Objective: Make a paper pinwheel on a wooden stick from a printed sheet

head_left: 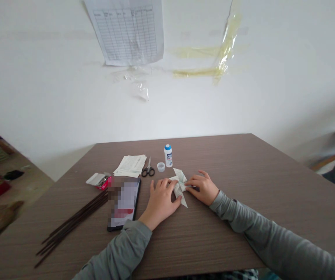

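A paper pinwheel [180,186], folded from printed paper with pointed blades, lies on the brown table between my hands. From the left, my left hand [162,200] grips its edge, the thumb at the lower blade and the fingers over the left side. My right hand [202,188] pinches the right part of the pinwheel between thumb and fingers. Just behind stand a white glue bottle [169,156] with a blue cap and a small clear plastic cap [161,167]. Black-handled scissors [148,170] lie to the left of that cap.
A stack of paper squares [130,165] lies left of the scissors. Nearer are an open small box [100,181], a phone [124,204] and a bundle of thin dark sticks [71,225]. A wall with a taped printed sheet [126,33] rises behind the table [237,249].
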Available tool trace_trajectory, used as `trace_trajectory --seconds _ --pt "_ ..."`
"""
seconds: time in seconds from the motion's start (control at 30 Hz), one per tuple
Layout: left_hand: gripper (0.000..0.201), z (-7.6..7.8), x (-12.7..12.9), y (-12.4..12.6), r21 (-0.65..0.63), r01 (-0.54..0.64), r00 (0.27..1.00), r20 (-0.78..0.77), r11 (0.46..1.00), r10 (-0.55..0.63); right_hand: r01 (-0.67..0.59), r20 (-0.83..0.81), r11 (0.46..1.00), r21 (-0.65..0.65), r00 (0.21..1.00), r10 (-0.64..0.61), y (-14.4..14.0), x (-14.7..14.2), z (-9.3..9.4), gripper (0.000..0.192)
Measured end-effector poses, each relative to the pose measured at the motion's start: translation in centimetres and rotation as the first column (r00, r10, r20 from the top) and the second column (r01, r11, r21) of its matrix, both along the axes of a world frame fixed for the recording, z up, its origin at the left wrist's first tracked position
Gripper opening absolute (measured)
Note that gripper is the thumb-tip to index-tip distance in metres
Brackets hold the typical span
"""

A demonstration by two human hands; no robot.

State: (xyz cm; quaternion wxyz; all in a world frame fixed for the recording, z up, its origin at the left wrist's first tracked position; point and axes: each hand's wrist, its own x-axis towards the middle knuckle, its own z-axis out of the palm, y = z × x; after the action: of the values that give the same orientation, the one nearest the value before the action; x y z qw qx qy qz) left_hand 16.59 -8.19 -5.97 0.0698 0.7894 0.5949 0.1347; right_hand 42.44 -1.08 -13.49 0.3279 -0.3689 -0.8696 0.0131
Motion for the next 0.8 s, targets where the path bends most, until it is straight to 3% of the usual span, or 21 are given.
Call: trace_trajectory --seconds 0.8 --pt "0.048 0.43 0.36 -0.11 -0.012 0.016 1.0 0.022 1.0 -0.016 0.011 0.01 0.999 -0.044 1.0 -0.01 -0.34 -0.06 0.59 0.013"
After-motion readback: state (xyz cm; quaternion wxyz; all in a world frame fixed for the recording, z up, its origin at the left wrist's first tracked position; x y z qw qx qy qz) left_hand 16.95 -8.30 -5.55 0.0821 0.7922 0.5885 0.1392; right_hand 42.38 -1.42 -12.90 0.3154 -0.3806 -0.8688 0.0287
